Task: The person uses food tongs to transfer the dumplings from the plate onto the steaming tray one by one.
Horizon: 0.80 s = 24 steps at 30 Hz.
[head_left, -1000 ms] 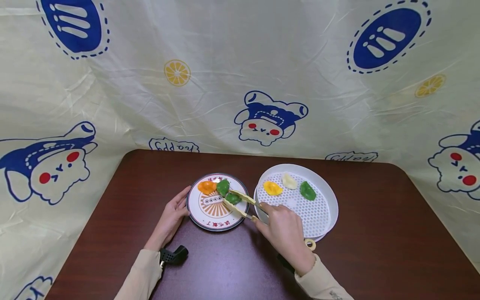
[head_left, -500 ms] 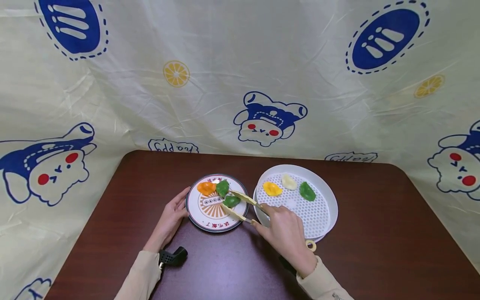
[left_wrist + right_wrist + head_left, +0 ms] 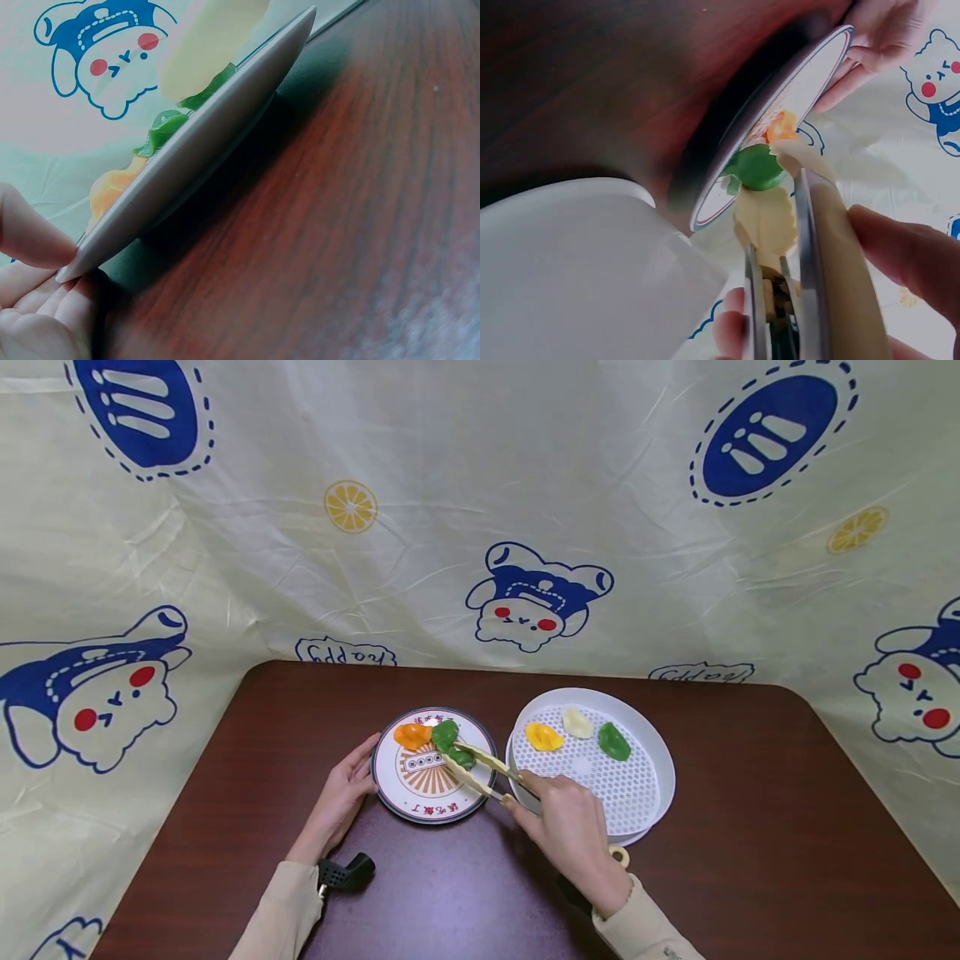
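Observation:
My left hand [image 3: 347, 797] pinches the rim of a white, blue-rimmed plate [image 3: 431, 806], thumb above and fingers below in the left wrist view. On the plate lie an orange dumpling [image 3: 412, 737] and a green dumpling [image 3: 445, 735]. Close against that one is a second green dumpling [image 3: 461, 757], between the tips of the tongs [image 3: 480, 783]. My right hand [image 3: 566, 822] grips these tongs, which have cream-coloured scalloped ends and metal arms. In the right wrist view the tips [image 3: 766, 221] stand at the green dumpling and partly hide what lies behind.
A round white perforated tray [image 3: 652, 777] stands right of the plate, beneath my right hand. Yellow [image 3: 544, 737], white [image 3: 577, 723] and green dumplings [image 3: 614, 742] lie in its far part. The brown table [image 3: 765, 827] ends at a printed curtain [image 3: 420, 577].
The tongs spread wider half a second ago and have since drawn closer together around the green dumpling. That dumpling has shifted slightly towards the other green one. My left hand keeps its place.

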Tool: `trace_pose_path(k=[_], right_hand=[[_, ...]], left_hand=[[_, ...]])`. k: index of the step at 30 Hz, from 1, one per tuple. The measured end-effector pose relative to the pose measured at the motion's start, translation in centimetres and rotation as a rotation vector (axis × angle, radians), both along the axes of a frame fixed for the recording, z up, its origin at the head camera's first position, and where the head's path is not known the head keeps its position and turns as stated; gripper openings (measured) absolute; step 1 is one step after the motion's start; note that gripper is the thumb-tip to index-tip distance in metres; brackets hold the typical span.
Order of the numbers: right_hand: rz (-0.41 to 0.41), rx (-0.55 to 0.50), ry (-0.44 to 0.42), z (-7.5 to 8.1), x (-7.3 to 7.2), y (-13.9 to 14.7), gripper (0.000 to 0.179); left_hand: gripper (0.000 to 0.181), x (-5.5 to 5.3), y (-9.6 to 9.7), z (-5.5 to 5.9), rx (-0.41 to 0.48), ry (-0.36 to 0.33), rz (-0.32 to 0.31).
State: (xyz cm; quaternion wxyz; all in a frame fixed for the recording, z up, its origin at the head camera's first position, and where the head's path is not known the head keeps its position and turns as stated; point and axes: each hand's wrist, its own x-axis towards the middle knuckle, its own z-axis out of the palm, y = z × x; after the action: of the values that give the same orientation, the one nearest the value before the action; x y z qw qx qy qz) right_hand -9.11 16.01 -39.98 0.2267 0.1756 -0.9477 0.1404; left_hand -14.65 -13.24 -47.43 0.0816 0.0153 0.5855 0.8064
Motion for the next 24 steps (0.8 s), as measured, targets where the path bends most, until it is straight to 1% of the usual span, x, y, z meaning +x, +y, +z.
trace_pose_path(k=[5, 10, 18, 24], right_hand=[[0.012, -0.027, 0.033, 0.0, 0.1, 0.5, 0.033], [0.012, -0.038, 0.056, 1.0, 0.3, 1.0, 0.035], [-0.032, -0.026, 0.049, 3.0, 0.8, 2.9, 0.038], [-0.079, -0.021, 0.097, 3.5, 1.1, 5.2, 0.038]], left_hand=[[0.077, 0.0, 0.0, -0.1, 0.001, 0.000, -0.002], [0.077, 0.0, 0.0, -0.1, -0.004, 0.006, -0.005], [0.077, 0.0, 0.0, 0.0, 0.002, -0.001, -0.005], [0.077, 0.0, 0.0, 0.0, -0.007, -0.011, 0.000]])
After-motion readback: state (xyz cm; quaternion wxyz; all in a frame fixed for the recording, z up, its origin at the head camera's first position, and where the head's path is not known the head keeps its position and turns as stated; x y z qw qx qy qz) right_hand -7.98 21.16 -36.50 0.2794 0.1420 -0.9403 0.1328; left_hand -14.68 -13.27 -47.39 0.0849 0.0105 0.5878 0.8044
